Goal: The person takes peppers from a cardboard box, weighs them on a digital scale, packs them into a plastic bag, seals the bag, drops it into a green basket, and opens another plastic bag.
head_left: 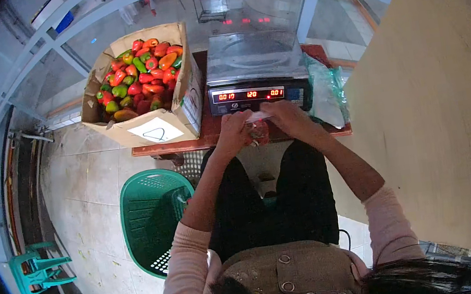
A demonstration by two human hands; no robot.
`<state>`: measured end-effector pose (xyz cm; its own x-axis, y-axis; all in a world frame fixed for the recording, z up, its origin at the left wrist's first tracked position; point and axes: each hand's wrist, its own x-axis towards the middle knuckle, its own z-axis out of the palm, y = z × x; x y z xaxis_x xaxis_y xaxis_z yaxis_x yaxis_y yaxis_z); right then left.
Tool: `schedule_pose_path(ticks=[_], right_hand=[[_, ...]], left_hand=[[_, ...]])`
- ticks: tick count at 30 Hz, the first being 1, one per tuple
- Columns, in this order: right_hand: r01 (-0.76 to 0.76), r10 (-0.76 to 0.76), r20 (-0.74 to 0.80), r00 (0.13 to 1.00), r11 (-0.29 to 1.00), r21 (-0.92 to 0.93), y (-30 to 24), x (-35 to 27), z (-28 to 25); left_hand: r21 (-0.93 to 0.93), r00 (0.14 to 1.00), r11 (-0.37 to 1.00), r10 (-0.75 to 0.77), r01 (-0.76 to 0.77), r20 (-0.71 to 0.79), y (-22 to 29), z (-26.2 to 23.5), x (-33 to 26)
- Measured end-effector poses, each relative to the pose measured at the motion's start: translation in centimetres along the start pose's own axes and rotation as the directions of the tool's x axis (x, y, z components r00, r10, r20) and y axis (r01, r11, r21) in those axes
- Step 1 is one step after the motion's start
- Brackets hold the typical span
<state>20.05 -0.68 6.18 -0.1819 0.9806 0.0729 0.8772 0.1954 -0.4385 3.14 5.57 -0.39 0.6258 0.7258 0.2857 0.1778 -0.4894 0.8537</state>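
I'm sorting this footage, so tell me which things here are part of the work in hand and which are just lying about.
In use:
left hand
right hand
small clear bag of peppers
digital scale
cardboard box of peppers
stack of clear bags

Lying about:
green basket
green plastic stool
wire rack

A brown cardboard box [152, 122] bearing a white label [156, 132] stands left of the scale's red-lit display [247, 94].

The scale [255, 70] blocks me straight ahead, with the pepper box [150, 107] close on its left. Plastic bags [326, 90] crowd the right. Only the counter [210, 132] front edge is free.
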Motion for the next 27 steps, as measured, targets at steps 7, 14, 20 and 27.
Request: schedule_pose_path(ticks=[7,14,20,27], right_hand=[[0.06,-0.114,0.135,0.984,0.934,0.353,-1.3,-2.8,-3.3],[0.025,-0.04,0.056,0.998,0.97,0.242,-1.2,-6.0,-5.6],[0.03,-0.017,-0.101,0.995,0.991,0.134,-1.1,-6.4,-6.5],[0.151,-0.108,-0.255,0.961,0.976,0.159,-1.1,-8.8,-7.3]], left_hand=[[0.334,0.966,0.911,0.19,-0.24,0.176,1.8,-1.6,-1.9],[0.259,0.974,0.945,0.161,-0.199,0.162,4.0,-2.9,-2.2],[-0.144,0.948,0.984,-0.05,0.1,0.313,6.9,-4.6,-1.7],[0.171,0.952,0.937,0.304,-0.305,0.032,8.5,-4.9,-1.0]])
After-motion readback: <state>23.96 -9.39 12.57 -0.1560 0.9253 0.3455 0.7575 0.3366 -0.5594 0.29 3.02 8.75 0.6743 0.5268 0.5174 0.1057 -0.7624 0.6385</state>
